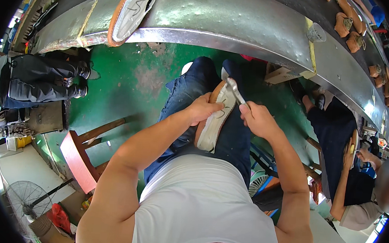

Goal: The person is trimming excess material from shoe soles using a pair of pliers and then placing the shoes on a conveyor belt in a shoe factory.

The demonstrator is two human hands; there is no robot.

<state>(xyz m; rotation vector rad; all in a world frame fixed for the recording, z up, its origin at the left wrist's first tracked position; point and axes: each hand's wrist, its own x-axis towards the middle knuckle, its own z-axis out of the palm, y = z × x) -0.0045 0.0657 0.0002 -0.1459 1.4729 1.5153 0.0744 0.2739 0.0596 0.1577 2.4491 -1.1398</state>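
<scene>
A tan shoe (211, 131) with a pale, whitish bottom facing up rests across my thighs. My left hand (202, 109) is closed on its middle, thumb on the pale bottom. My right hand (258, 119) grips the handle of a metal hammer (236, 91). The hammer's head lies over the toe end of the shoe, near its upper edge; I cannot tell whether it touches. Another tan shoe (134, 12), pale bottom up with a dark pen mark, lies at the bench edge ahead of me to the left.
A metal-topped bench (220, 17) curves across the front, with a clear plastic cup (316, 33) on it. Brown shoes (344, 24) stand at the far right. A pinkish stool (77, 159) and a fan (28, 209) are at left. People stand left (39, 83) and sit right (337, 145).
</scene>
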